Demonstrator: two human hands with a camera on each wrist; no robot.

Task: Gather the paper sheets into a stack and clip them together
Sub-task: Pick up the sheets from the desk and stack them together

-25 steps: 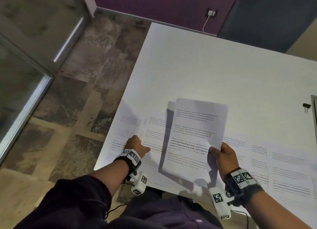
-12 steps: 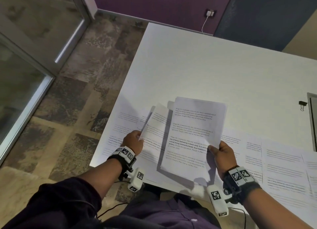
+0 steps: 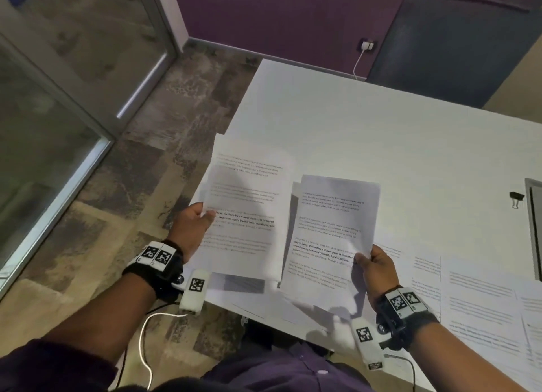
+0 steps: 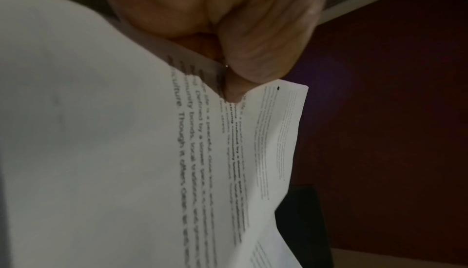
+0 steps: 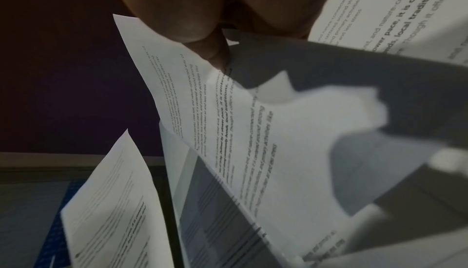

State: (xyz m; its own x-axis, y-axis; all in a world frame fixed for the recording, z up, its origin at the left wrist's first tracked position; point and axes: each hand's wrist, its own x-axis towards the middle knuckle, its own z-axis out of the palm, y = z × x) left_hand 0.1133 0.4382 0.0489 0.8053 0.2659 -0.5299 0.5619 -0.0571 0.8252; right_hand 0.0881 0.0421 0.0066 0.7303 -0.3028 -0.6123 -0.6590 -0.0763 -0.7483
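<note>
My left hand [image 3: 196,222] pinches the left edge of a printed sheet [image 3: 246,212] and holds it lifted above the table's left corner; the left wrist view shows the thumb and fingers [image 4: 255,56] clamped on that sheet [image 4: 101,152]. My right hand [image 3: 372,265] grips the right edge of another printed sheet [image 3: 331,233], also raised off the table, seen close in the right wrist view as the sheet [image 5: 253,132]. Several more printed sheets [image 3: 481,300] lie in a row along the table's near edge. A black binder clip [image 3: 516,198] lies at the far right.
The white table [image 3: 366,133] has its left edge beside my left hand, with patterned floor beyond. A dark chair [image 3: 451,45] stands at the far side. A grey flat object [image 3: 535,224] lies at the right edge, next to the clip. A charger [image 3: 367,44] is plugged into the purple wall.
My left hand has picked a sheet up off the table and raised it to the left. The right hand keeps its sheet lifted in about the same place.
</note>
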